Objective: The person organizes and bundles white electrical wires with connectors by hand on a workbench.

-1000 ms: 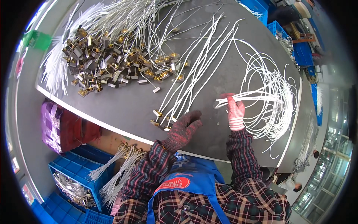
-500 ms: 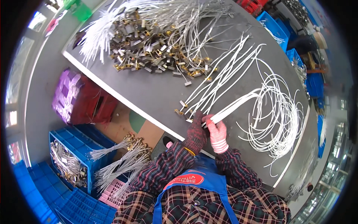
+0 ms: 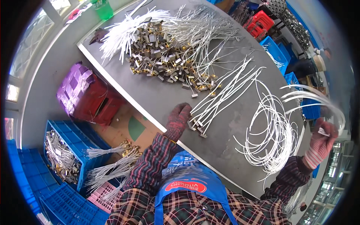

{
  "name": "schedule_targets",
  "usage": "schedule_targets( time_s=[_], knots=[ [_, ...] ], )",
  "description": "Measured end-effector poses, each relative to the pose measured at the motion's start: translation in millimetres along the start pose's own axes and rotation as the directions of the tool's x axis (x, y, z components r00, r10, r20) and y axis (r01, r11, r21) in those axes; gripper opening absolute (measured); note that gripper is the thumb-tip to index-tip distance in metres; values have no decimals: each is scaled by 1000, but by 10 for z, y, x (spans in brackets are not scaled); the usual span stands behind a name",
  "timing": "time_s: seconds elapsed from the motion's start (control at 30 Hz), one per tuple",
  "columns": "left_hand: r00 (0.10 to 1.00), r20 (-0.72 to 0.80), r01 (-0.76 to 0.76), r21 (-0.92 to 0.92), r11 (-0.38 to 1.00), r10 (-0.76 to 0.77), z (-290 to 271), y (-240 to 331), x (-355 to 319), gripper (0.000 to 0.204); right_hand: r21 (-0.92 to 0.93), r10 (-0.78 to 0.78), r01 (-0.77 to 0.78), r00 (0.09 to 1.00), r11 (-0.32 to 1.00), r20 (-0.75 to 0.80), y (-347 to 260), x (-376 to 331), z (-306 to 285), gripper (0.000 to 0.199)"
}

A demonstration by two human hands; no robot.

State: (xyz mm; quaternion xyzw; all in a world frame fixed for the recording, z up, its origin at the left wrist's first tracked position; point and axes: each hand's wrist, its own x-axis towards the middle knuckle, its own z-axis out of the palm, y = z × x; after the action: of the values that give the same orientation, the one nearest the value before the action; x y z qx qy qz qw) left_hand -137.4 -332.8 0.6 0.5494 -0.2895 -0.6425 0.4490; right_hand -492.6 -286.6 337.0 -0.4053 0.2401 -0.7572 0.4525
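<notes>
My right hand (image 3: 321, 141), in a pink and white striped glove, is raised past the table's right edge and closed on a bundle of white wires (image 3: 313, 93). These wires arc up and to the left, partly smeared by motion. A dark red knitted glove covers my left hand (image 3: 179, 117), which rests on the grey table beside a spread of white wires (image 3: 225, 93). Its fingers are loosely bent, with nothing visible in them. Small metal end pieces (image 3: 197, 126) on those wires lie just right of it. Looped white wires (image 3: 273, 131) lie on the table's right part.
A large heap of metal-ended wires (image 3: 161, 52) covers the table's far side. Left of the white table edge (image 3: 120, 93) stand a red box with purple wrapping (image 3: 77, 88) and a blue crate (image 3: 65, 129). Blue bins (image 3: 275, 54) stand beyond the table at right.
My right hand has moved far right and up from beside my left hand, carrying white wires off the table. The left hand has shifted slightly left and away from me. The view has tilted a little.
</notes>
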Motion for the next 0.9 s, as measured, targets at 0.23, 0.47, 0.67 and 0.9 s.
schedule_targets(
  time_s=[0.23,0.47,0.67,0.9],
  knots=[
    [981,24,-164,625,763,191,176,364,473,45,-159,326,-345,936,925,-134,1489,-253,-510,28],
    [972,184,-215,946,242,144,411,304,813,37,-11,723,-756,630,654,-284,3067,-859,-648,33],
    [966,173,-246,843,479,190,292,294,696,28,164,877,-870,478,465,51,3344,-701,-538,36],
    [948,-96,-188,597,780,302,103,320,6,21,-213,974,-954,188,212,129,3482,-570,-339,36]
  ],
)
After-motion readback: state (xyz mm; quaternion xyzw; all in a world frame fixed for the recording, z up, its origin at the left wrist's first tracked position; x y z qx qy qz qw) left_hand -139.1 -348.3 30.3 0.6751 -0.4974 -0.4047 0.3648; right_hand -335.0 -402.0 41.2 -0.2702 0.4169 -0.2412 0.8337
